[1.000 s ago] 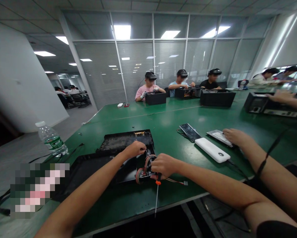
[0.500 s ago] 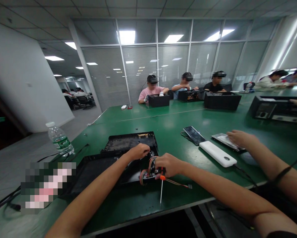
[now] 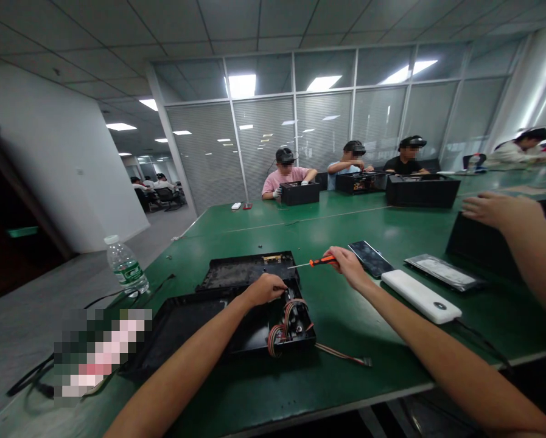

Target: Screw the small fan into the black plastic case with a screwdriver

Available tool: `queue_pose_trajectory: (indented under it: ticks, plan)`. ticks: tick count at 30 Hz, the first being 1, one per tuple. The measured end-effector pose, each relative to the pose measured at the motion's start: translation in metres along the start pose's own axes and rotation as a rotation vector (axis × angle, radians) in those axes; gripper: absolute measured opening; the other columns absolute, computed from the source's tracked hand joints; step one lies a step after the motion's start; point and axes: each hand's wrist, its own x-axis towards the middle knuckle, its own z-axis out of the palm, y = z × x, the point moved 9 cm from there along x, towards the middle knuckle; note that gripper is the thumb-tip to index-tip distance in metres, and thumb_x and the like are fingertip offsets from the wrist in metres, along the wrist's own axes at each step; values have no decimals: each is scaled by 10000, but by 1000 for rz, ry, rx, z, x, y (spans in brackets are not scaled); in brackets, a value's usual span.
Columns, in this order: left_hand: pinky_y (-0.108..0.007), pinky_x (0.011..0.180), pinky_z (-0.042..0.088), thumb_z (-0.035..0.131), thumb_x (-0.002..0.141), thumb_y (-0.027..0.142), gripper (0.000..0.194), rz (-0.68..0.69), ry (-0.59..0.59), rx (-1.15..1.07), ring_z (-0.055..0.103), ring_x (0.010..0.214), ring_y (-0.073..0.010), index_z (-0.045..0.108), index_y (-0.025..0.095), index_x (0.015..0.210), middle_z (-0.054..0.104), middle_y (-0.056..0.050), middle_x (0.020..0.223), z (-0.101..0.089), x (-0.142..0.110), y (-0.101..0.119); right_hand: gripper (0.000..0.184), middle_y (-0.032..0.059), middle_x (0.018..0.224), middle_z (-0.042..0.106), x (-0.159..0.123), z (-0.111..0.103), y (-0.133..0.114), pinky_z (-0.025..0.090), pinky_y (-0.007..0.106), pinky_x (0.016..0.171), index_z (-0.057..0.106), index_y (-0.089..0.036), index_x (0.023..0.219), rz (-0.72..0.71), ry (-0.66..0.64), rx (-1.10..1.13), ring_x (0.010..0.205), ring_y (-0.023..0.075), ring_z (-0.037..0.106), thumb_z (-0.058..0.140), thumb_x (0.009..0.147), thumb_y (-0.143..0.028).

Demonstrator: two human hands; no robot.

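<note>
A black computer case (image 3: 181,316) lies flat and open on the green table before me. My left hand (image 3: 266,289) reaches into its far right part, fingertips pinched together; what they hold, if anything, is hidden. Striped ribbon wires (image 3: 279,331) loop over the case's right end, and one cable with a white-grey plug (image 3: 366,361) trails onto the table. My right hand (image 3: 347,266) grips a screwdriver (image 3: 322,260) with an orange and black handle. Its shaft points left, over a black panel (image 3: 240,272) lying behind the case.
A phone (image 3: 371,260), a white power bank (image 3: 419,296) and a bagged hard drive (image 3: 441,272) lie to the right. A co-worker's hand (image 3: 501,210) is over a dark case. A water bottle (image 3: 125,267) stands left. Several people work at cases across the table.
My right hand has lifted away from the wires, up and right, and the screwdriver has swung from pointing down to pointing left. The co-worker's hand has left the hard drive.
</note>
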Motion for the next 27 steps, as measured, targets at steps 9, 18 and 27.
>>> queue_pose_trajectory:
  ticks: [9, 18, 27]
  plan:
    - [-186, 642, 431, 567, 753, 179, 136, -94, -3, -59, 579, 654, -100, 673, 131, 822, 661, -37, 781, 0, 1, -6, 461, -2, 573, 527, -14, 20, -30, 369, 215, 533, 571, -150, 720, -239, 67, -222, 528, 111, 489, 279, 880, -469]
    - [-187, 631, 425, 561, 751, 177, 140, -109, -6, -75, 562, 645, -99, 659, 131, 841, 646, -31, 769, 1, 1, -6, 414, -7, 564, 516, -13, 32, -38, 368, 210, 545, 564, -163, 755, -314, 105, -309, 537, 116, 499, 306, 874, -465]
    - [-187, 639, 422, 549, 764, 180, 145, -96, -20, -58, 562, 657, -101, 666, 138, 839, 647, -33, 780, -1, 1, -1, 411, 9, 627, 544, -14, 39, -43, 367, 211, 571, 557, -167, 757, -351, 81, -359, 603, 127, 520, 292, 878, -457]
